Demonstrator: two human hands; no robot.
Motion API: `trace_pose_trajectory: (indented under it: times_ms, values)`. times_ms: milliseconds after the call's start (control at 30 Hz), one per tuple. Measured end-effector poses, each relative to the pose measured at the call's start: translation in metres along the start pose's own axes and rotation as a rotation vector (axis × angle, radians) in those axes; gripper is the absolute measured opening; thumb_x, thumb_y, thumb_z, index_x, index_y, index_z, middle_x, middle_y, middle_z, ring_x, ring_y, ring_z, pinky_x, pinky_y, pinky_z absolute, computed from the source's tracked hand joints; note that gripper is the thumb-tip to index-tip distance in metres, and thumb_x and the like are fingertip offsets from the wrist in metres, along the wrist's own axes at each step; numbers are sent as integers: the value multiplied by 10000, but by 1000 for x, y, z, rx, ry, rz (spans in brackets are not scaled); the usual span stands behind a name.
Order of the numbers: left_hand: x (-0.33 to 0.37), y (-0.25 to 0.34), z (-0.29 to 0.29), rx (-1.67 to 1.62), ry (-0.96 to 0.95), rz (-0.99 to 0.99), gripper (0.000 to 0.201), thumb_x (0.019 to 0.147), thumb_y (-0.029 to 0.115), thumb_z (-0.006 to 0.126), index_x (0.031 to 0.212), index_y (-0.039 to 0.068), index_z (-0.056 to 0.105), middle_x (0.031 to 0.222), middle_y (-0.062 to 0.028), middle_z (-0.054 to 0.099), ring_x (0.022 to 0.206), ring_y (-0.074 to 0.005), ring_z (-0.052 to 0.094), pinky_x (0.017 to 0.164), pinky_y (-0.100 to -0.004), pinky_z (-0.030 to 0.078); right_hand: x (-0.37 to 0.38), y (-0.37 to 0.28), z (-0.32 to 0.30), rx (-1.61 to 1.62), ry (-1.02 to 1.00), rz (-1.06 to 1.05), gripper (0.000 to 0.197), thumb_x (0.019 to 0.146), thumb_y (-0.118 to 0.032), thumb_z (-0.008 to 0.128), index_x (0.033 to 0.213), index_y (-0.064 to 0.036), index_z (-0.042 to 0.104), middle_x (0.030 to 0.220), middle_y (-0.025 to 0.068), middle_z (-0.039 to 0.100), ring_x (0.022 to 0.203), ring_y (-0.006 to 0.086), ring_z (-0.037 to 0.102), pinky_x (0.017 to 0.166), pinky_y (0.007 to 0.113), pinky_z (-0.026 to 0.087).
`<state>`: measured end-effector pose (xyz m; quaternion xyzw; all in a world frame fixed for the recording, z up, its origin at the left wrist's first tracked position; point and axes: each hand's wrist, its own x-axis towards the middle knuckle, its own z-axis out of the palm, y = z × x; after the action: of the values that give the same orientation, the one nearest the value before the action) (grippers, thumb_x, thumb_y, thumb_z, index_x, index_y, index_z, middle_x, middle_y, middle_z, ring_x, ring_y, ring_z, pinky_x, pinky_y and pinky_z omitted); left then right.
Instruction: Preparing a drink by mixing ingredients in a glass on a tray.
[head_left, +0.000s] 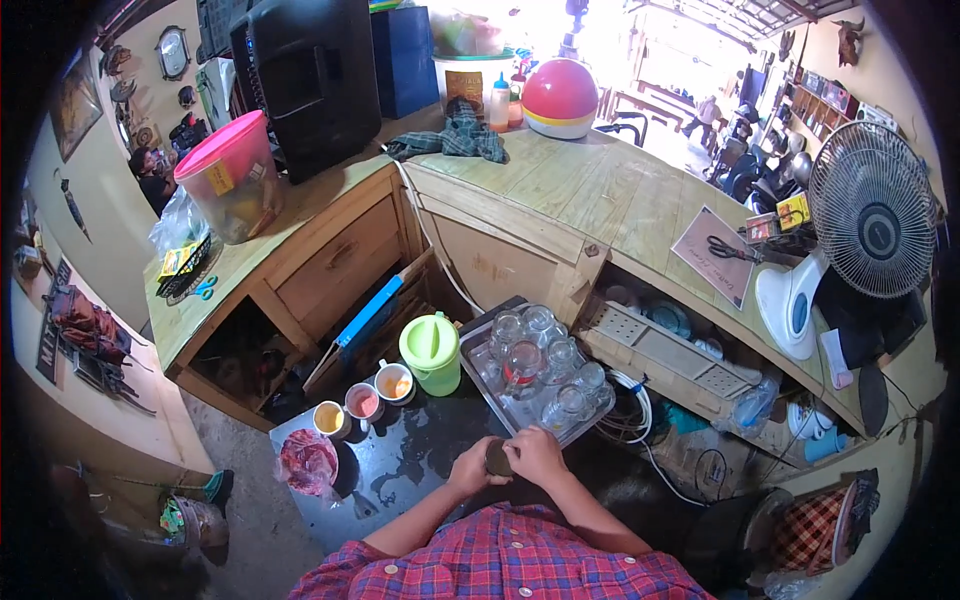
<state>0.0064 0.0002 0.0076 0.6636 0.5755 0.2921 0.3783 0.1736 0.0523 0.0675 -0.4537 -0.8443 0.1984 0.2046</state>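
Close to my body, both hands hold a small round olive-brown thing, whose kind I cannot make out. My left hand closes round its left side; my right hand grips it from the right, fingers bent over it. Just beyond is a metal tray with several clear glass mugs on it. A light green lidded pitcher stands left of the tray. Three cups, a yellowish one, a pink one and a white one, line up beside it with coloured contents.
The low dark table is wet in patches. A plate with dark red stuff under plastic lies at its left. A wooden counter wraps around the far side, carrying a fan, a red-and-white ball-shaped container and a pink-rimmed bucket.
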Motion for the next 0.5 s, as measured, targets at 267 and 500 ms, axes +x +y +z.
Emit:
trace_pose_trajectory:
  times_ms: [267,500]
  values:
    - [-1,-2,2,3,8,-45,867,559,366,894,1278,101,488,1171,-144,624,1075,-354,607,888,-427,490,3,-3,-4,44,28,-32,121,750,-175,675,741,-64,724,761,113,679,754,299,628,720,405,506]
    - [0,4,-1,27,-18,-40,870,553,352,899,1276,103,483,1180,-143,618,1089,-349,599,887,-427,489,3,0,-3,8,-52,21,115,758,-167,670,764,-70,732,776,116,686,765,301,624,722,409,505]
